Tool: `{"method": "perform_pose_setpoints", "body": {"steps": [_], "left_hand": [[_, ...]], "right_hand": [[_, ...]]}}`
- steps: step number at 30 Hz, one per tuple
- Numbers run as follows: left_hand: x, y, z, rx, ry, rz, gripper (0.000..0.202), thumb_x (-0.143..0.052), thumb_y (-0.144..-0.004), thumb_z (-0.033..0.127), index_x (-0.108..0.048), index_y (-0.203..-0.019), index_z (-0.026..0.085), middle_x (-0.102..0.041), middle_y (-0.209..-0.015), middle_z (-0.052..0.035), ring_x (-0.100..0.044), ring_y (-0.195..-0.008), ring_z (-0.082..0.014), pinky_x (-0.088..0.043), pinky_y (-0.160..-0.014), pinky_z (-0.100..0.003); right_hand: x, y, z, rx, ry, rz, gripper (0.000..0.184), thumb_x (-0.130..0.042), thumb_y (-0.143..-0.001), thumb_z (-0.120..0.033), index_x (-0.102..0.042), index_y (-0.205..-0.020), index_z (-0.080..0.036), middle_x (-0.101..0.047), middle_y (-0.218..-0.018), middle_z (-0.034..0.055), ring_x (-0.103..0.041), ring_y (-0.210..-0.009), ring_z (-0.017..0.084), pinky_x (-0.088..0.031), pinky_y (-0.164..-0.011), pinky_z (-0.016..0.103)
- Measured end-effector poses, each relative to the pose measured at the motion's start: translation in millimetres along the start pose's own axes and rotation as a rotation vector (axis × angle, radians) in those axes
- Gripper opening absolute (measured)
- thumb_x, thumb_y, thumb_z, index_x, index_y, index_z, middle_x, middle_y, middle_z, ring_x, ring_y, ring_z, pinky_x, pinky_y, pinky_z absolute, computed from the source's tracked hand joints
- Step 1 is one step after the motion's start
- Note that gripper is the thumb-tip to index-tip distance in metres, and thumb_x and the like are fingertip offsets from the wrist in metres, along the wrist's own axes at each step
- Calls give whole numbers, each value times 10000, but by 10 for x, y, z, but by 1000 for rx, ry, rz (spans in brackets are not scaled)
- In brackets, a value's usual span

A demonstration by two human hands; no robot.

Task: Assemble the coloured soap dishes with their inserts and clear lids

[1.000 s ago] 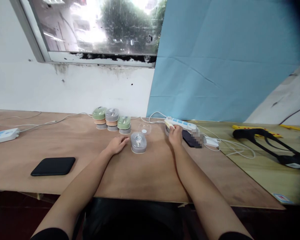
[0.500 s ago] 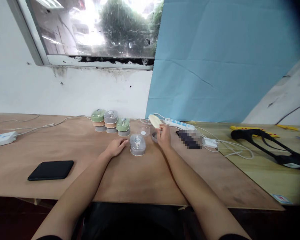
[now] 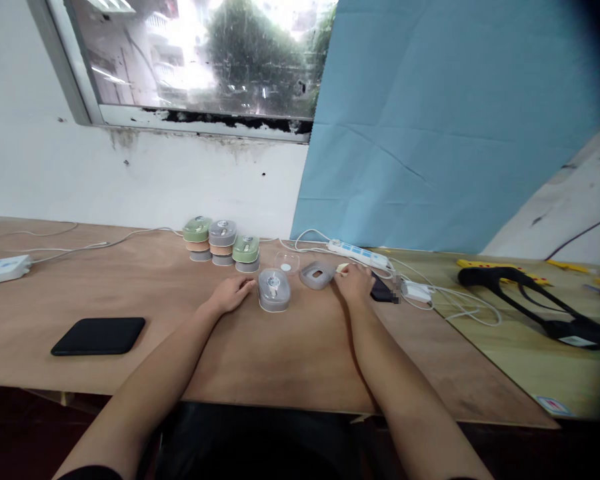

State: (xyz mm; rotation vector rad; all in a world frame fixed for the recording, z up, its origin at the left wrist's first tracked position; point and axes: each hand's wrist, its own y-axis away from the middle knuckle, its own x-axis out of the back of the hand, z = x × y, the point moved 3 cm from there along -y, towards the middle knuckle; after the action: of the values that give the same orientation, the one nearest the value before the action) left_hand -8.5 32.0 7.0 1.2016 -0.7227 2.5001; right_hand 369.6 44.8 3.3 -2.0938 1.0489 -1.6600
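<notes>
Pale piece (image 3: 341,268) is pinched by right hand (image 3: 354,285) — seemingly being placed, gentle release needed — fingers empty on left hand (image 3: 231,295).

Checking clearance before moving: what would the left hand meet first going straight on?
The left hand would likely meet the nearest grey box, right ahead of it; the exact gap is hard to judge.

Just right of the left fingers (image 3: 241,287), a box (image 3: 274,297) is grey under a clear top. Beyond them, stacked boxes (image 3: 222,243) run green, peach and grey. A pale-yellow piece (image 3: 341,268) shows at the right fingers (image 3: 364,269); left of them, a grey container (image 3: 307,274); beyond, a blue sheet (image 3: 405,180).
</notes>
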Motion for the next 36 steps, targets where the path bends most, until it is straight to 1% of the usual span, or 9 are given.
{"method": "perform_pose_setpoints", "body": {"steps": [4, 7, 11, 13, 18, 23, 28, 32, 36], "left_hand": [[8, 3, 10, -3, -5, 1, 474, -311, -939, 519, -644, -1114, 231, -683, -1112, -65, -626, -992, -253, -463, -842, -351], [10, 4, 15, -10, 1, -4, 477, -308, -941, 517, -638, -1133, 231, -682, -1116, -67, -625, -993, -251, -458, -850, -346], [9, 1, 10, -4, 9, 0, 480, -312, -940, 518, -633, -1139, 223, -680, -1119, -71, -621, -999, -251, -455, -857, -347], [9, 2, 9, -3, 13, -2, 482, -313, -938, 520, -634, -1139, 222, -678, -1125, -73, -621, -1000, -251, -455, -863, -348], [19, 11, 16, 6, 3, -5, 486, -311, -936, 522, -643, -1124, 222, -681, -1115, -77, -621, -994, -254, -456, -867, -356], [21, 8, 22, 1, 5, -12, 487, -309, -936, 523, -641, -1132, 226, -683, -1110, -70, -621, -993, -250, -459, -857, -349], [8, -3, 16, -7, -4, -8, 479, -313, -936, 525, -649, -1105, 227, -683, -1115, -65, -620, -1006, -252, -457, -860, -350], [1, -3, 6, -8, -9, -9, 481, -310, -938, 523, -648, -1101, 223, -679, -1126, -70, -620, -1012, -247, -455, -873, -347], [4, -3, -4, -6, -3, -6, 482, -312, -937, 521, -646, -1108, 219, -680, -1123, -71, -621, -1008, -248, -456, -873, -351]], "right_hand": [[-138, -8, -69, 165, -93, -62, 88, -571, -677, -247, -610, -731, -189, -614, -943, 92, -515, -975, 259, -411, -856, 381], [-187, -3, -90, 198, -179, -101, 69, -582, -668, -227, -613, -719, -191, -615, -1077, 87, -516, -1047, 250, -382, -940, 397], [-74, 29, -151, 133, -199, -56, 143, -582, -763, -336, -651, -800, -218, -589, -1228, 70, -457, -1177, 302, -276, -1020, 520], [11, 61, -267, 224, -242, -31, 242, -567, -806, -420, -655, -906, -217, -599, -1216, 80, -460, -1186, 287, -269, -1036, 489], [-24, 196, -606, 494, -283, -324, 388, -639, -739, -526, -655, -969, -214, -653, -1065, 69, -555, -1018, 239, -390, -925, 359], [-157, 205, -612, 498, -254, -299, 258, -576, -772, -312, -663, -986, -198, -662, -1054, 64, -561, -1004, 219, -404, -914, 331], [-154, 162, -542, 443, -191, -217, 336, -508, -777, -220, -644, -1082, -185, -653, -1094, 82, -536, -1052, 248, -375, -966, 365], [-158, 259, -743, 510, -151, -236, 414, -511, -839, -333, -582, -1223, -195, -576, -1262, 107, -456, -1195, 288, -303, -1045, 426], [-262, 397, -957, 561, -79, -356, 494, -500, -868, -442, -501, -1332, -270, -429, -1439, 84, -306, -1341, 341, -193, -1087, 544]]}}
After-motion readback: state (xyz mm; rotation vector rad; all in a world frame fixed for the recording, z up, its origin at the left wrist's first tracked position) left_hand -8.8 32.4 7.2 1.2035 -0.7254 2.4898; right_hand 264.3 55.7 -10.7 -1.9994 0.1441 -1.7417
